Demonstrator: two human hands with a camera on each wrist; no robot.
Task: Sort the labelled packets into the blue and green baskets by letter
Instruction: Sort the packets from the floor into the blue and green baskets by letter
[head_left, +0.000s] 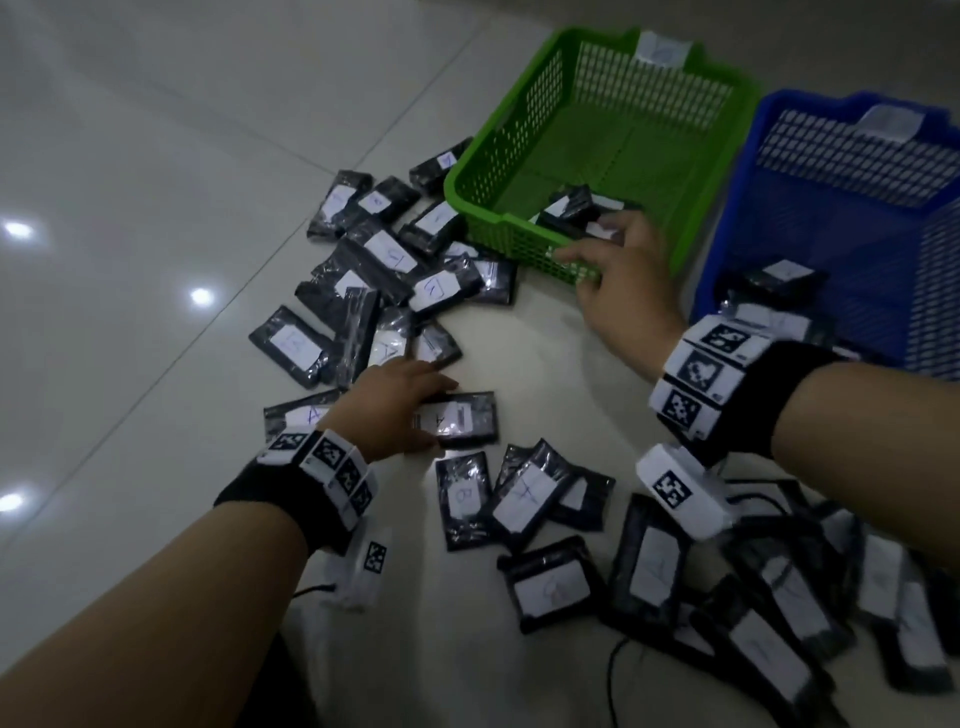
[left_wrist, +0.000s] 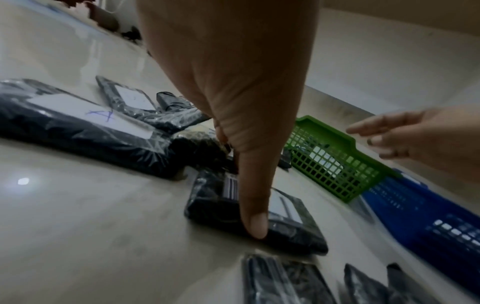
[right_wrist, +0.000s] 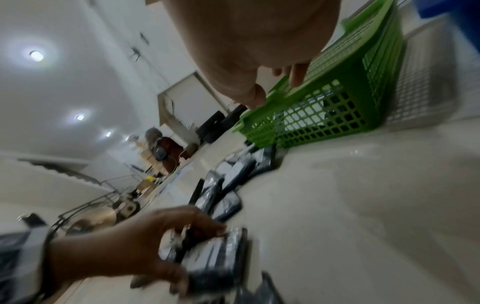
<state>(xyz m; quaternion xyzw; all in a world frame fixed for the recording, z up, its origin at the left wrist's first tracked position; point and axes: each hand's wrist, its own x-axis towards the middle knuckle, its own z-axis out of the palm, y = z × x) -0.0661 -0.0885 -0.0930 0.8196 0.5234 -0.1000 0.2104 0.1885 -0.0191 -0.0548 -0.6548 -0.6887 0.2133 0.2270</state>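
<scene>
We see the left hand (head_left: 395, 400) gripping the "A" packet (head_left: 460, 420); the right hand (head_left: 621, 275), fingers relaxed, hovers at green basket's (head_left: 498, 156) 5 o'clock rim.

An indoor room, likely a large home or hall: a glossy pale tiled floor (head_left: 156, 218) reflects round ceiling lights (right_wrist: 36, 55). In the right wrist view, white walls, a staircase railing (right_wrist: 85, 203) and a far doorway (right_wrist: 187, 96) appear.

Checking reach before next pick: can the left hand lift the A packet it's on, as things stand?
Probably yes. The left hand already grips the A packet, thumb on its near edge; nothing lies on top, and the right hand is away by the green basket.
</scene>
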